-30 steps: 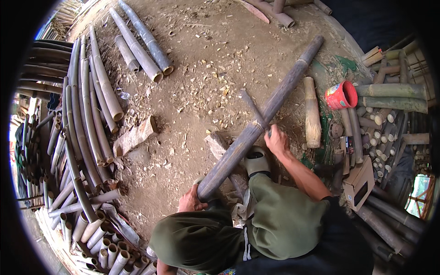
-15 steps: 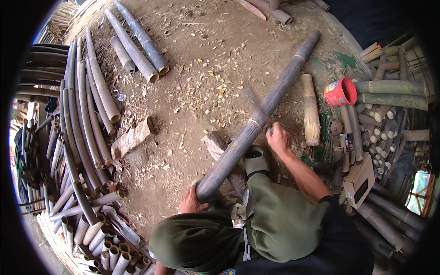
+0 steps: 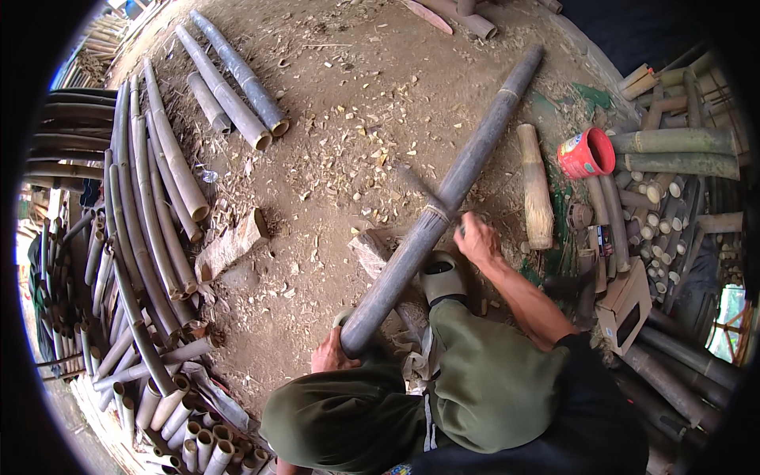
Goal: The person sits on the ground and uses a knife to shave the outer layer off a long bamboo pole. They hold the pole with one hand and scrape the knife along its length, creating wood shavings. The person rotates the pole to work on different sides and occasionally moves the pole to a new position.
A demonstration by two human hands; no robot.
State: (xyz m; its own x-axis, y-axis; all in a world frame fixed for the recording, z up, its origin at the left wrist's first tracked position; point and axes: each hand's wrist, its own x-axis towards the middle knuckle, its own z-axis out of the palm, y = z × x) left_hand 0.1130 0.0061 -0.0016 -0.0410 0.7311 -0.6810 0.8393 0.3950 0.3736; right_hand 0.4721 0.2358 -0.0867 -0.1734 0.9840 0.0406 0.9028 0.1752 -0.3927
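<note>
A long dark bamboo pole (image 3: 396, 261) slants from between my knees up to the far right, propped on a wooden block (image 3: 369, 252). My left hand (image 3: 331, 353) is closed around its near end, with part of the fingers hidden behind it. My right hand (image 3: 478, 240) grips the handle of a machete (image 3: 418, 184) on the pole's right side. The machete's dark blade crosses the pole beside a pale ringed joint (image 3: 438, 211) and sticks out past the left side. Whether the edge touches the bamboo I cannot tell.
Pale chips litter the dirt floor (image 3: 309, 198). Long bamboo poles (image 3: 146, 206) and a rough wood chunk (image 3: 231, 244) lie left. On the right are a short bamboo piece (image 3: 535, 186), a red bucket (image 3: 584, 154), a cardboard box (image 3: 623, 305) and stacked bamboo. My shoe (image 3: 442, 279) is beside the pole.
The machete blade has tilted and moved slightly lower along the pole's joint, and my right hand has shifted a little. My left hand keeps its hold; the view has shifted slightly.
</note>
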